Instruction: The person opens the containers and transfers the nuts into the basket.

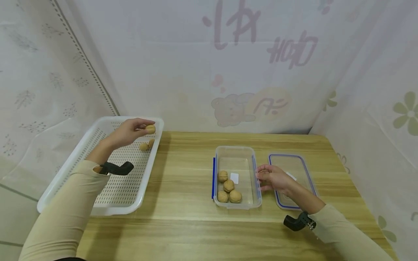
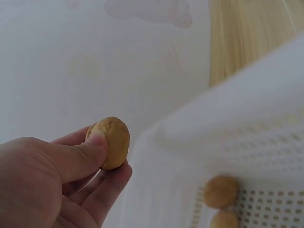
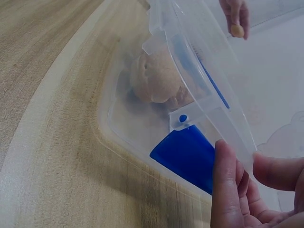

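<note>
Four walnuts (image 1: 228, 186) lying in the clear box (image 1: 236, 154) at near centre, right hand (image 1: 272, 178) pinching its right rim, lid (image 1: 294, 163) just beyond that hand. Farther left, left hand (image 1: 128, 132) pinching one walnut (image 1: 150, 129) between thumb and fingertips above the white perforated tray (image 1: 81, 152), box well off to its right. Two more walnuts (image 1: 146, 145) resting in the tray below.

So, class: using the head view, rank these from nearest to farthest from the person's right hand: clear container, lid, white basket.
From the right hand:
1. Clear container, held at its right wall, and lid, under the hand: too close to call.
2. White basket, far left.
</note>
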### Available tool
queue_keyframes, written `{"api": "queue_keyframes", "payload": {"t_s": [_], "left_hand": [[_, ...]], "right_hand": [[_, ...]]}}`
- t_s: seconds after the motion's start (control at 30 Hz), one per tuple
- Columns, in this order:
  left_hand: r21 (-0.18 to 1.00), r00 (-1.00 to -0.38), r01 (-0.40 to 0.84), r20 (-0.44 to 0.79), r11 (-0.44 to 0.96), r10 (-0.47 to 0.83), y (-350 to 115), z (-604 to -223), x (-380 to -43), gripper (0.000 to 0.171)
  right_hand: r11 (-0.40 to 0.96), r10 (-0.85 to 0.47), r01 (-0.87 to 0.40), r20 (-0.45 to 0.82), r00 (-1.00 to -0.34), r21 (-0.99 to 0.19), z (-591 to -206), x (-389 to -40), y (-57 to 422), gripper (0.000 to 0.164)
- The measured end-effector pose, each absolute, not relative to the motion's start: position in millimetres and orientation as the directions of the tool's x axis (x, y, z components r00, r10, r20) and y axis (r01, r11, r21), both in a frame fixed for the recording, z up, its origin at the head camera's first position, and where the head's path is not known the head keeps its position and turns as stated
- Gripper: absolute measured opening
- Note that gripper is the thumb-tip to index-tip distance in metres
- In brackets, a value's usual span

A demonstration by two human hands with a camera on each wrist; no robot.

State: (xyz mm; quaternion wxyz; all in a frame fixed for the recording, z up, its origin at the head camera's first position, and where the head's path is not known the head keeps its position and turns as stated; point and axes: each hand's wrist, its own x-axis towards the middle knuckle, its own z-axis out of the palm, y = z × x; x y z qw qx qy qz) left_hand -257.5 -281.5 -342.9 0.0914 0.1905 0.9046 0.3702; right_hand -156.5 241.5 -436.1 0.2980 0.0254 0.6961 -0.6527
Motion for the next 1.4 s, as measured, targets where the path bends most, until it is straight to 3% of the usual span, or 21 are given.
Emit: {"api": "queue_keyframes", "payload": {"t_s": [0.27, 0.57, 0.77, 1.4], "left_hand": [[0.690, -0.934, 0.174, -0.111, 0.703, 0.340, -316, -360, -260, 0.046], [0.651, -0.945, 0.138, -0.138, 0.747, 0.295, -336, -380, -265, 0.043], [0.693, -0.938, 0.054, -0.212, 0.719, 0.274, -350, -400, -264, 0.043], [0.698, -0.942, -0.033, -0.261, 0.715, 0.211, -353, -430, -268, 0.045]], "right_hand": [[0.141, -0.365, 0.419, -0.440, -0.820, -0.897, -438, -157, 241, 0.024], [0.140, -0.355, 0.422, -0.444, -0.823, -0.895, -439, -157, 243, 0.024], [0.139, -0.367, 0.411, -0.432, -0.824, -0.901, -437, -157, 242, 0.026], [0.145, -0.349, 0.424, -0.447, -0.823, -0.894, -435, -156, 241, 0.025]]}}
